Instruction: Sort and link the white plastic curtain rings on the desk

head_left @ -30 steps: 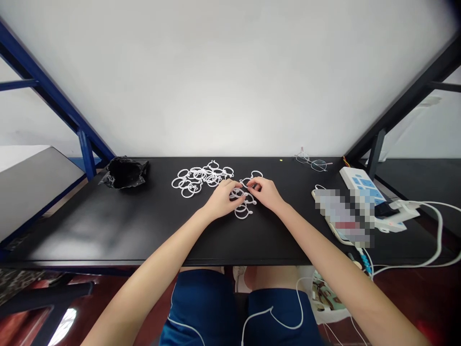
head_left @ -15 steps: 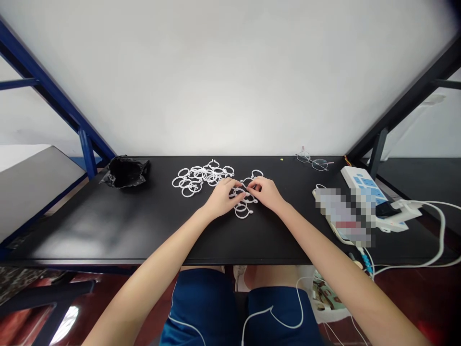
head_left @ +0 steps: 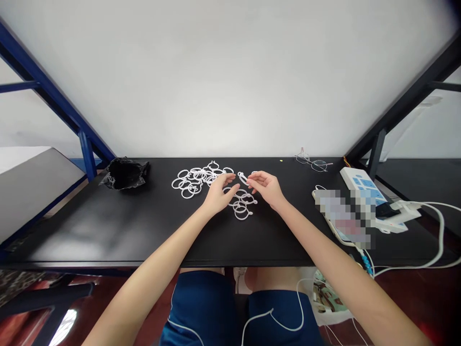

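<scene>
Pinched in my right hand [head_left: 267, 188] is a white curtain ring [head_left: 242, 179], tilted and raised near the fingertips. My left hand [head_left: 217, 196] holds nothing, with its thumb and fingers apart, just left of that ring. Below and between both hands lies a small cluster of similar white rings [head_left: 242, 219] with little eyelets, partly overlapping. A larger heap of white rings [head_left: 197, 174] spreads out to the left, its right end partly hidden by my left hand. Part of another ring shows behind my right fingers.
On the black table [head_left: 158, 226] stands an opened black plastic bag [head_left: 124, 174] at the far left. Glasses [head_left: 319, 166] lie at the back right. A phone [head_left: 342, 221], a white power strip [head_left: 363, 185] and cables occupy the right side.
My hands have moved apart slightly. My left fingers have opened and come away from the rings, while my right hand has lifted one ring off the cluster.
</scene>
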